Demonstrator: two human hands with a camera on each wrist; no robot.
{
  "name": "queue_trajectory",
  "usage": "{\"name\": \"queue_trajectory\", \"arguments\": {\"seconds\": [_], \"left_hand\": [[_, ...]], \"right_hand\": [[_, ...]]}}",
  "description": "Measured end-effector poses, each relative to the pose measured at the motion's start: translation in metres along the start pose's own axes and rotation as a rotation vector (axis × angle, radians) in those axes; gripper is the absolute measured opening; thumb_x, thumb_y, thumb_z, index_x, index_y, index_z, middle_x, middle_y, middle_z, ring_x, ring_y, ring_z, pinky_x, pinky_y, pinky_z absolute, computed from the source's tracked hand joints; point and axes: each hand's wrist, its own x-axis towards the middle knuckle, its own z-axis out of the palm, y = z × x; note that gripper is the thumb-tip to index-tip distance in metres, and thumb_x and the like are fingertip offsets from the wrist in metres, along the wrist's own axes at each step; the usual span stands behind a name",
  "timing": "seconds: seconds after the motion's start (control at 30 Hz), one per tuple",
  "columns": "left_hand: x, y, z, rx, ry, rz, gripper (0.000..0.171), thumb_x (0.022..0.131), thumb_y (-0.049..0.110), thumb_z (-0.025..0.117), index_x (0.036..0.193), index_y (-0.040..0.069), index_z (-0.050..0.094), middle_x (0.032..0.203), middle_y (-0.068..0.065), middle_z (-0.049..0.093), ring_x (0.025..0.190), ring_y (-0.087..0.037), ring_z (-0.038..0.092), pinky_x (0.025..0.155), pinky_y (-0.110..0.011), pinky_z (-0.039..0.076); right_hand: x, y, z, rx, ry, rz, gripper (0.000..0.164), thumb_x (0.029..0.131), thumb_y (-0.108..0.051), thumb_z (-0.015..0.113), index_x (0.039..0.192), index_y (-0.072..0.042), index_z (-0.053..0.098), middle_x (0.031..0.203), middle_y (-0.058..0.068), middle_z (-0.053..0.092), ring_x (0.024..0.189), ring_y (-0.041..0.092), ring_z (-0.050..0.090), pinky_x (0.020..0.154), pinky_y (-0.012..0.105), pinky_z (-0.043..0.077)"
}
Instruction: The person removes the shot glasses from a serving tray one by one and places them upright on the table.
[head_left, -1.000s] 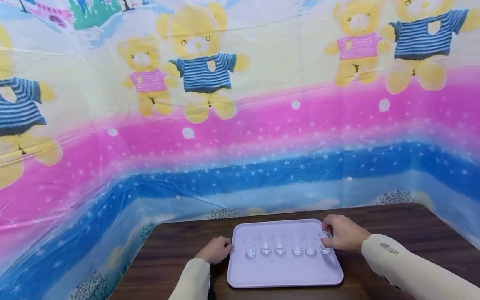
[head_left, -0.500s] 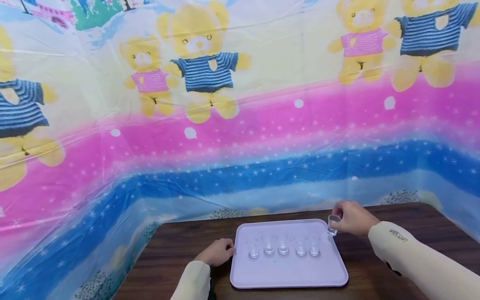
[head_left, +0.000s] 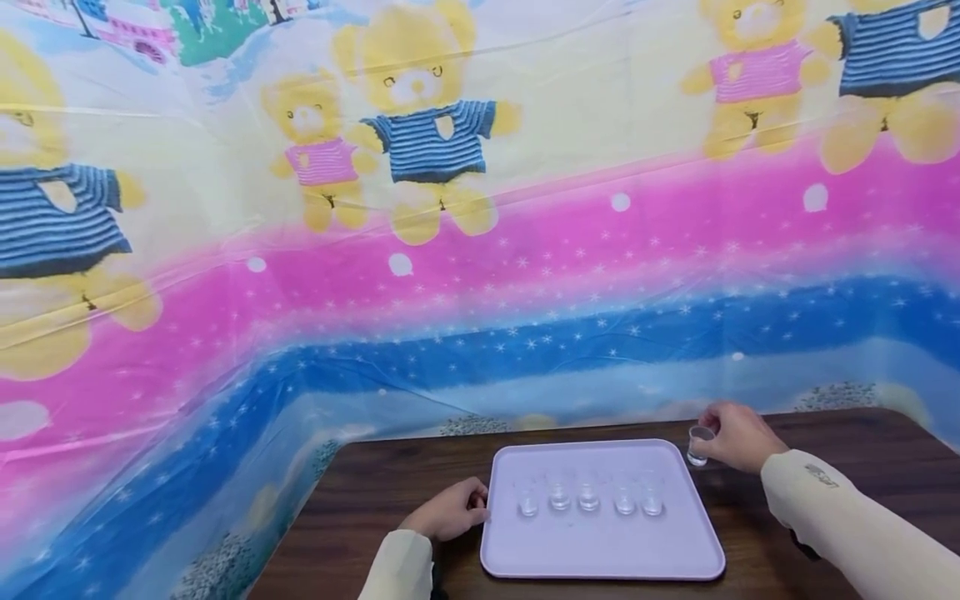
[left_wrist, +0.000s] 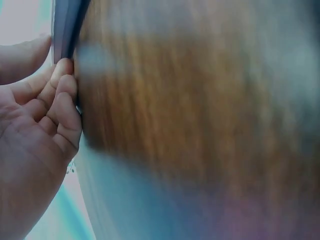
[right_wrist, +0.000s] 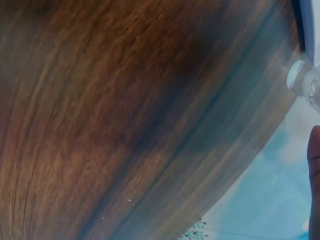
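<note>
In the head view my right hand (head_left: 738,437) pinches a small clear cup (head_left: 699,450) with liquid at its bottom, just past the tray's right edge. The right wrist view catches this cup (right_wrist: 306,82) at its right border, close to the tray, with one finger (right_wrist: 315,170) showing. Whether its base touches the table I cannot tell. My left hand (head_left: 453,508) is at the left rim of the pale lilac tray (head_left: 600,554). Seen from the left wrist, the thumb and curled fingers (left_wrist: 62,100) grip the tray rim (left_wrist: 65,30). Several similar clear cups (head_left: 588,496) stand in a row on the tray.
The tray lies on a dark wood-grain table (head_left: 405,467). Behind it hangs a printed curtain (head_left: 525,275) with teddy bears and snowflakes, close to the table's far edge.
My right hand has lifted the rightmost cup off the tray and carried it right, over the edge, to beside the tray. My left hand stays at the rim. The head view has turned slightly right-to-left.
</note>
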Motion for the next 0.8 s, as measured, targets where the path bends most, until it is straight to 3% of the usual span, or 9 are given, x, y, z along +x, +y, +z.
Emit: {"name": "queue_trajectory", "arguments": {"seconds": [0.27,0.5,0.8], "left_hand": [[-0.001,-0.001,0.001,-0.096,-0.02,0.007,0.038,0.093,0.008,0.06,0.126,-0.002,0.046,0.102,-0.005,0.049,0.083,-0.018,0.047,0.074,-0.036,0.038],[-0.002,-0.004,0.004,-0.13,-0.039,0.019,0.041,0.093,0.008,0.06,0.128,-0.002,0.044,0.104,-0.006,0.049,0.081,-0.019,0.047,0.073,-0.035,0.038],[0.001,-0.007,0.001,-0.109,-0.019,0.006,0.043,0.092,0.01,0.061,0.13,-0.001,0.044,0.106,-0.004,0.051,0.084,-0.02,0.048,0.076,-0.039,0.039]], "right_hand": [[0.003,0.001,0.004,0.034,-0.019,-0.005,0.032,0.077,-0.022,0.075,0.094,0.002,0.063,0.086,0.009,0.058,0.073,0.021,0.054,0.062,0.04,0.048],[0.001,-0.001,0.007,0.018,-0.028,-0.018,0.031,0.079,-0.02,0.074,0.097,0.003,0.063,0.086,0.008,0.058,0.075,0.022,0.053,0.065,0.042,0.048],[-0.001,-0.018,0.007,0.014,0.088,-0.157,0.035,0.081,-0.019,0.073,0.109,0.001,0.064,0.102,0.011,0.059,0.092,0.03,0.057,0.075,0.048,0.047]]}}
